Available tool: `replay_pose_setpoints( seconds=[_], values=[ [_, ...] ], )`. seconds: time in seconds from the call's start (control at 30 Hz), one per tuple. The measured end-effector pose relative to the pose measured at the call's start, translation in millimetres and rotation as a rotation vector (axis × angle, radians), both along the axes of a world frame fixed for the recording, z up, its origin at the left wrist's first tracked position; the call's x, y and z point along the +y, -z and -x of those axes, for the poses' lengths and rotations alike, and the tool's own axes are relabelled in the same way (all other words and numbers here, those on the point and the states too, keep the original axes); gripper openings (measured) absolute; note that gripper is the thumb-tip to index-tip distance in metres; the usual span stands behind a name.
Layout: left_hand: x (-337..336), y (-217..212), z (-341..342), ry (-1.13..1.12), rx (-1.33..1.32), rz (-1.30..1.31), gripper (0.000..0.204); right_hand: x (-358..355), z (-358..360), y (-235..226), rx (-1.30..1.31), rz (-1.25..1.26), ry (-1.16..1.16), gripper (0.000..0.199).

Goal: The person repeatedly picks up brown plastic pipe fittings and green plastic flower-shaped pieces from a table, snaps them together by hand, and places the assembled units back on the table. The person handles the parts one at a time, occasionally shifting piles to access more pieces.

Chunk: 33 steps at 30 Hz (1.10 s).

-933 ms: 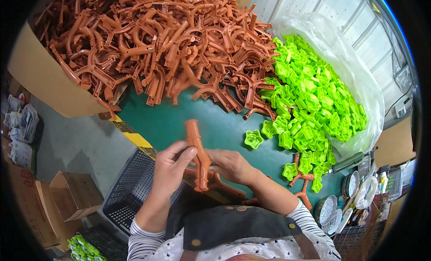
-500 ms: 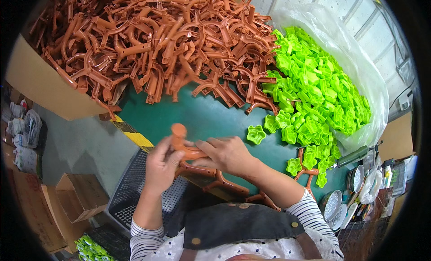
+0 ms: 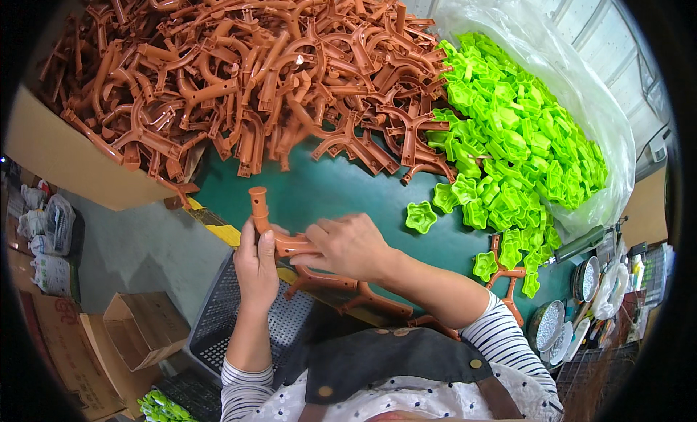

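Plenty left, it seems

Left hand and right hand both grasp one brown tubular piece over the near edge of the table; whether it is finished, I cannot tell. Beyond, green star-shaped cups and a brown heap look unused.

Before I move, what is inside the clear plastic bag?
Bright green star-shaped pieces lie in the clear plastic bag, spilling onto the green table. The heap covers the bag's bottom, so that stays unseen.
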<state>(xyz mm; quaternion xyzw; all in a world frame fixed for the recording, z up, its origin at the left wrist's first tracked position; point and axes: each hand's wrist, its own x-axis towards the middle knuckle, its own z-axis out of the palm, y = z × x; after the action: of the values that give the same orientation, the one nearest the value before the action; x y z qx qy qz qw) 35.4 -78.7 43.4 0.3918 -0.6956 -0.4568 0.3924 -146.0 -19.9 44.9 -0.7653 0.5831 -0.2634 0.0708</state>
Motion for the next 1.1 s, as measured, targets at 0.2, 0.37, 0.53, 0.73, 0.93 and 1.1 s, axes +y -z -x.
replay_pose_setpoints(
  seconds=[0.2,0.37,0.53,0.73,0.93,1.1],
  values=[
    [-22.5,6.3,-1.3,-0.044,0.005,0.042,0.033,-10.7,3.3,2.9,-0.227,-0.216,-0.078,0.044],
    [-91.4,55.3,-43.8,-0.236,-0.387,0.047,0.038,-56.5,58.2,56.3,0.001,0.293,0.341,0.043],
    [-96.6,82.6,-31.4,-0.353,-0.813,0.467,0.036,-79.8,109.5,89.8,0.276,0.276,0.657,0.039],
    [-65.2,46.8,41.9,-0.064,-0.396,0.564,0.032,-48.9,78.6,77.6,-0.107,0.320,0.346,0.031],
    [-113.6,46.4,115.3,0.153,-0.309,0.521,0.033,-6.3,82.9,60.9,-0.786,-0.022,0.567,0.025],
    [-139.9,85.0,178.6,0.235,-0.564,1.039,0.036,7.5,102.0,58.1,-0.714,0.147,0.636,0.027]
  ],
)
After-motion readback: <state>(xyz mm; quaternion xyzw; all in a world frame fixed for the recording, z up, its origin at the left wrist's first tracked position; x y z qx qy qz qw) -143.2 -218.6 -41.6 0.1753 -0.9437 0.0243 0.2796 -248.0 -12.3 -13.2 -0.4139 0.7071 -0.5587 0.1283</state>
